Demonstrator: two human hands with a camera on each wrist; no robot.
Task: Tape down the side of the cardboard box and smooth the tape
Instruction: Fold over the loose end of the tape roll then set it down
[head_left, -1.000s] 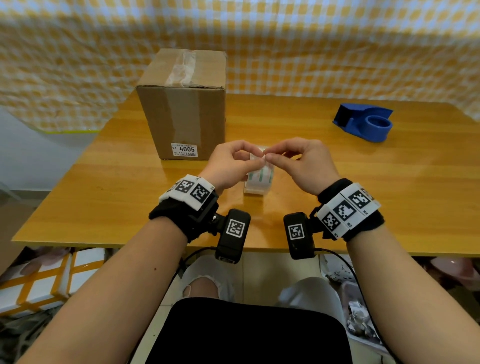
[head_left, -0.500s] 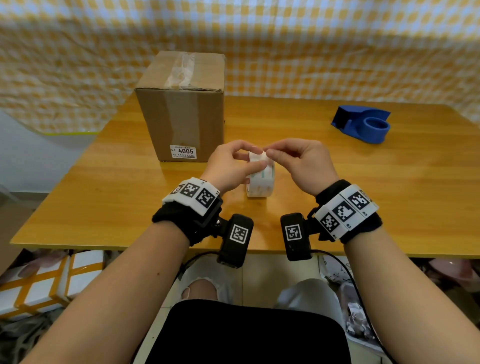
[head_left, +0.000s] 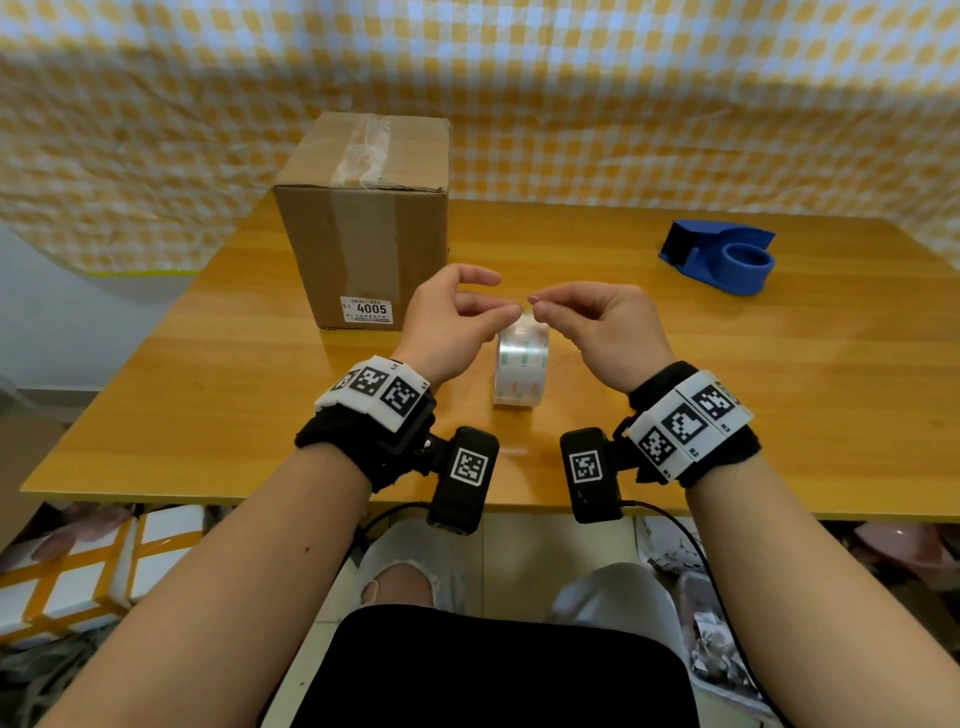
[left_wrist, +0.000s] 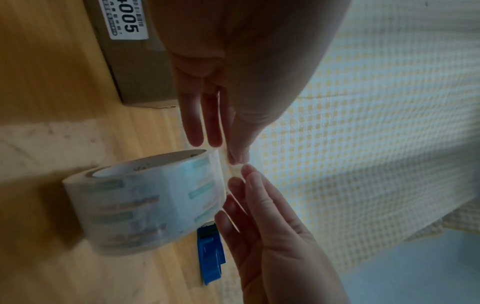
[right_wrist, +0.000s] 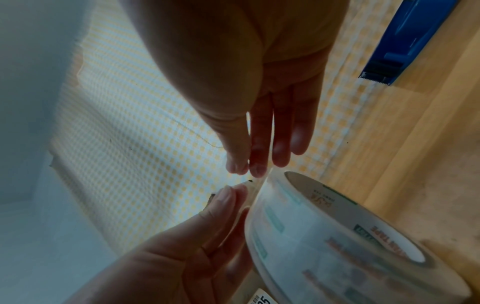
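The cardboard box (head_left: 363, 234) stands upright at the table's back left, with clear tape along its top and a "4005" label low on its near face. In front of it a roll of clear tape (head_left: 521, 364) stands on edge. Just above the roll, my left hand (head_left: 511, 312) and right hand (head_left: 535, 304) each pinch the free tape end between thumb and forefinger. The left wrist view shows the roll (left_wrist: 145, 201) under my left hand (left_wrist: 235, 159). In the right wrist view my right hand (right_wrist: 246, 169) meets the left hand (right_wrist: 233, 193) at the roll's (right_wrist: 324, 236) top edge.
A blue tape dispenser (head_left: 722, 254) sits at the back right of the wooden table (head_left: 727, 415). A yellow checked cloth (head_left: 571, 104) hangs behind the table. White and orange boxes (head_left: 78, 571) lie on the floor under the table's left side.
My fingertips have drawn slightly apart above the roll. The roll has turned from tilted to standing edge-on in the same spot.
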